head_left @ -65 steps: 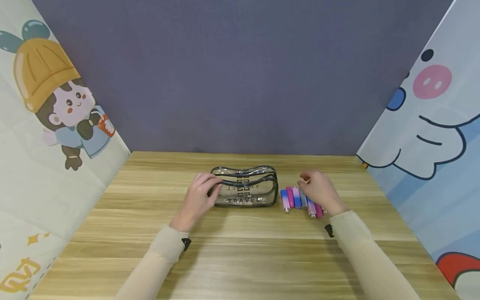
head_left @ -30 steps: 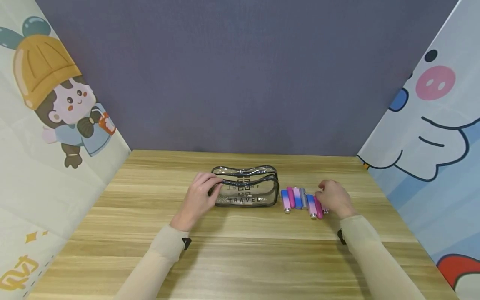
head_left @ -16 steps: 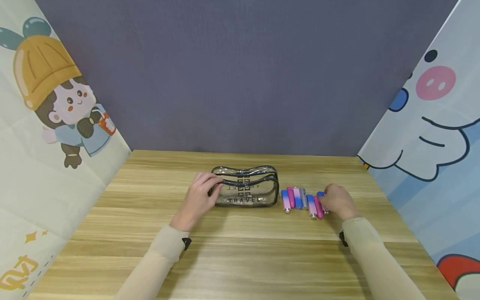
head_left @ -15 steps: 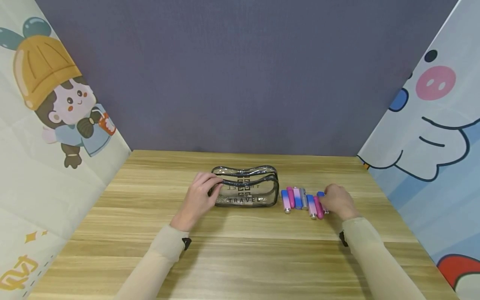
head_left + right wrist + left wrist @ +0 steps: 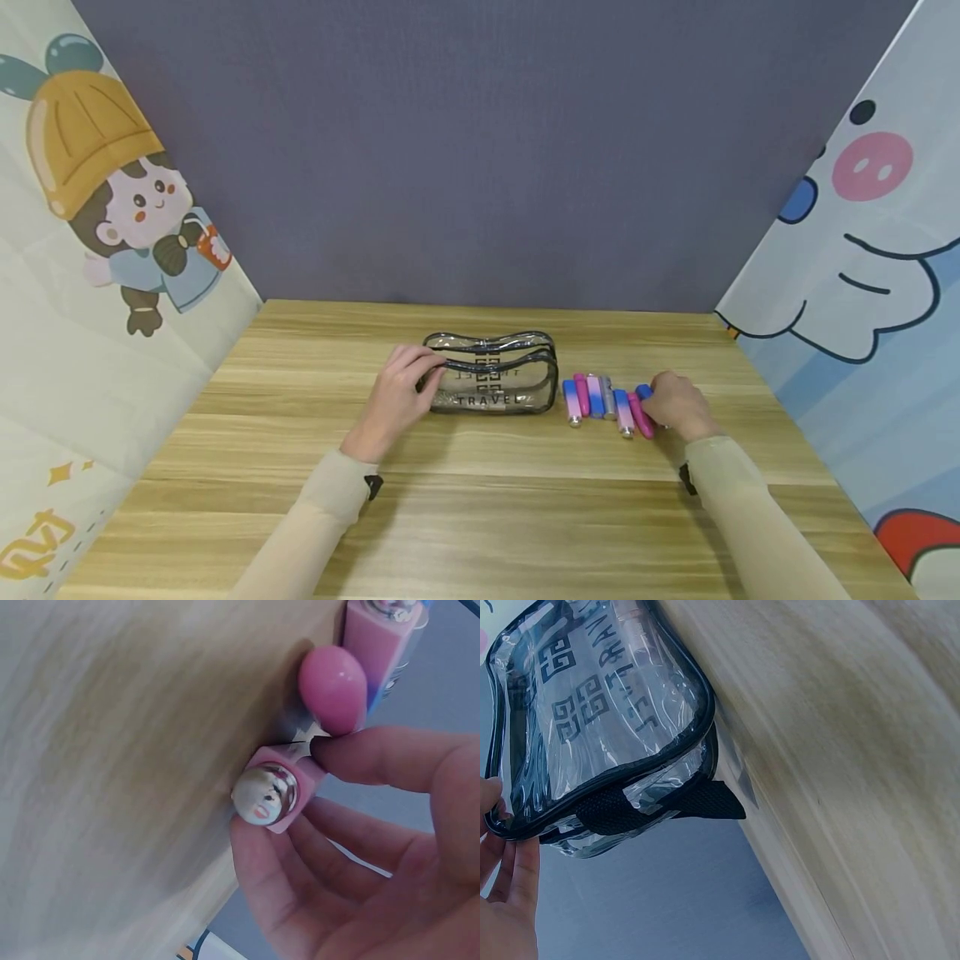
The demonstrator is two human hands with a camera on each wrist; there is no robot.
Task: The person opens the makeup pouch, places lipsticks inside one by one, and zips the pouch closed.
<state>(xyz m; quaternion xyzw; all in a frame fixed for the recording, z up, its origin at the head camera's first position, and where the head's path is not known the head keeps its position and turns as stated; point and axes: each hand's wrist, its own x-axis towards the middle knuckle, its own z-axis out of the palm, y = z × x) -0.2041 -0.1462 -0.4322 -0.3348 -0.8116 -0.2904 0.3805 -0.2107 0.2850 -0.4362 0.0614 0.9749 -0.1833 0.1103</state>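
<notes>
Since the frame of about two seconds ago, your right hand (image 5: 678,404) has moved from over the middle of the row to its right end, and the magenta stick (image 5: 640,415) next to it now slants more, its near end further right; your left hand (image 5: 395,392) has stayed at the clear pouch (image 5: 513,385). Your right grip is narrow, thumb and fingers pinching a blue-and-pink stick (image 5: 283,763) with a silver tip; whether it is off the tabletop (image 5: 480,508) you cannot tell. Your left grip pinches the pouch's black-trimmed upper left corner; the pouch stands upright, TRAVEL lettering towards you, front and back rims apart. Just right of it lie the other sticks, side by side, with a grey one (image 5: 608,398) near the middle.
</notes>
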